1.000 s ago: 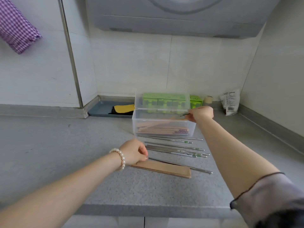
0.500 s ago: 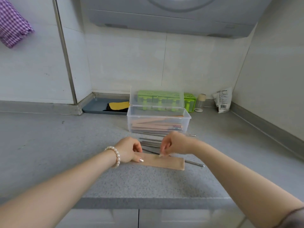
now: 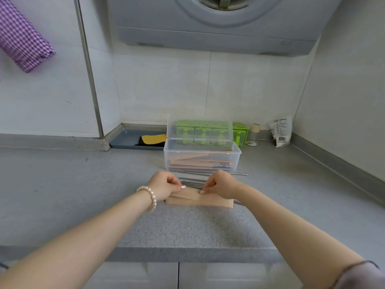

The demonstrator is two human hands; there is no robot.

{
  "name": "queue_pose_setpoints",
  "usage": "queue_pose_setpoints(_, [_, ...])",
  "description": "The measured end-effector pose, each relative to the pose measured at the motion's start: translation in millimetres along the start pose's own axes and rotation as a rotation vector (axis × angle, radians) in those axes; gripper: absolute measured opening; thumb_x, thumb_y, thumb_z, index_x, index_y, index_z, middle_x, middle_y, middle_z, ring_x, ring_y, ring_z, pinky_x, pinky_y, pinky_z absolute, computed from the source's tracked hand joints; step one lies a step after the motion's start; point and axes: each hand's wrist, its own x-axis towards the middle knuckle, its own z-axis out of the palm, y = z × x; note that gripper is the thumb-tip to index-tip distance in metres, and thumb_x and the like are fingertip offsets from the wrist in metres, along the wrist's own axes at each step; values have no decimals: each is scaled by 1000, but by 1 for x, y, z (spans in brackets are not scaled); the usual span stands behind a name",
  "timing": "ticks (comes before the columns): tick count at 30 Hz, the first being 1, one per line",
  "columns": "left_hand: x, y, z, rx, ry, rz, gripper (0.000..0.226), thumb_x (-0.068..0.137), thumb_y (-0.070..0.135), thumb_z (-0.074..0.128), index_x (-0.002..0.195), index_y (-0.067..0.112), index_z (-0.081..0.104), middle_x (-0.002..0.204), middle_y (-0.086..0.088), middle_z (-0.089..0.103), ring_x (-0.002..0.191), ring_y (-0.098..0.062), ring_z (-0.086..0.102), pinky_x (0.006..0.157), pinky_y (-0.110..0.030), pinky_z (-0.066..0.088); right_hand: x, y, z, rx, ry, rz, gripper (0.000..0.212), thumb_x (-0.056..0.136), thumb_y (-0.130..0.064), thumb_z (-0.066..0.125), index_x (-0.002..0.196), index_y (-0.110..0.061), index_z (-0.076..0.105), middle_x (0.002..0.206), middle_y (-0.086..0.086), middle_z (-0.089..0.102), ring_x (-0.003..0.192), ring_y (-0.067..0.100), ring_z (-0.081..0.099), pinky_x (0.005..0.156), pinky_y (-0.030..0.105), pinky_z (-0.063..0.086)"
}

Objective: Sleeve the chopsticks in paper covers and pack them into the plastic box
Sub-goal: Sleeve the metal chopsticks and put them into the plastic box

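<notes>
Fingers [image 3: 201, 192] of both hands on paper covers [image 3: 208, 200] near counter [image 3: 187, 230] edge

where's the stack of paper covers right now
The paper covers lie on the counter under both hands, just in front of the loose chopsticks and the plastic box.

One plastic box [image 3: 201, 161], perhaps eight chopsticks [image 3: 192, 182].

Tan paper covers [image 3: 200, 200] stacked before steel chopsticks [image 3: 192, 182]; box [image 3: 202, 158] seemingly part-filled.
</notes>
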Motion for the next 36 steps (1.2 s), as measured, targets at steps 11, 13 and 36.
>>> queue_pose_setpoints(11, [4, 46, 2, -1351, 57, -366, 27, 82, 14, 66, 104, 6, 55, 105, -12, 66, 96, -22, 62, 72, -30, 51, -9, -10, -31, 302, 152, -16, 13, 80, -24, 71, 75, -12, 72, 71, 1, 63, 68, 13, 52, 65, 23, 44])
queue_pose_setpoints(13, [2, 55, 10, -1369, 0, -316, 22, 88, 17, 59, 107, 6, 56, 106, -12, 65, 95, -21, 62, 71, -31, 50, -13, -13, -31, 489, 171, 2, 16, 80, -21, 72, 67, -13, 69, 67, 3, 62, 64, 14, 52, 62, 20, 45])
queue_pose_setpoints(36, [-19, 15, 32, -193, -327, -28, 26, 97, 12, 42, 104, -2, 62, 106, -8, 67, 87, -4, 61, 75, -11, 46, -26, 86, -24, -34, 121, 188, 8, 80, -21, 71, 77, -18, 64, 77, -4, 59, 77, 15, 53, 66, 22, 42])
